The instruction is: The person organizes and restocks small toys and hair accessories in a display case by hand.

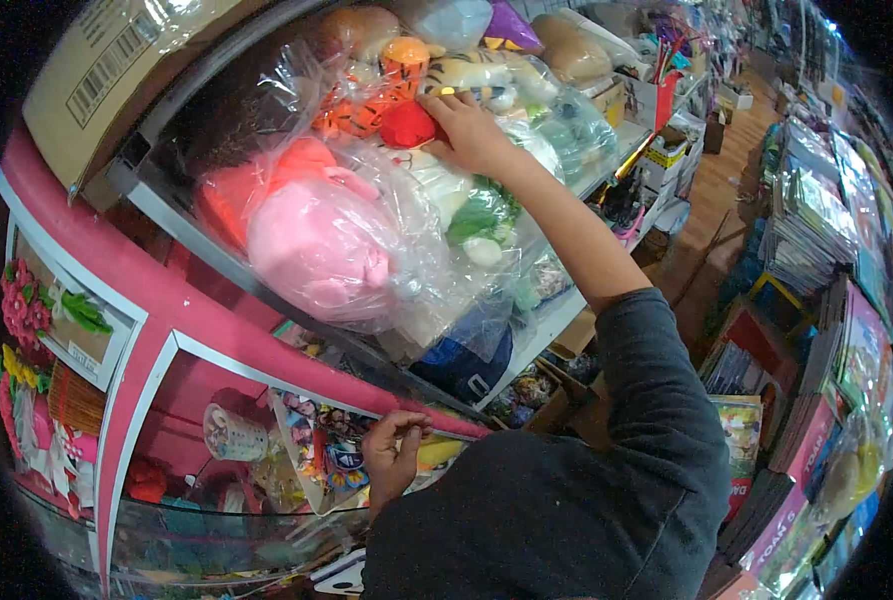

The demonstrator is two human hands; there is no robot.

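My right hand (469,135) reaches up onto a shelf of plush toys wrapped in clear plastic. Its thumb and fingers are closed around the red part (407,124) of a bagged plush toy. Beside that lie an orange tiger-striped plush (358,112) and a white plush with a green leaf-like patch (478,212). A large pink plush (316,245), also bagged, sits nearer the shelf's edge. My left hand (393,452) hangs low by the pink cabinet edge, fingers loosely curled, with nothing visible in them. Behind it is a colourful picture-covered packet (331,450).
A cardboard box (131,85) stands at the upper left, by the metal shelf rail (216,262). Stacked books (811,225) line the right side, across a narrow wooden floor (731,190). Below the shelf is a pink, white-trimmed cabinet (156,275) with goods behind it.
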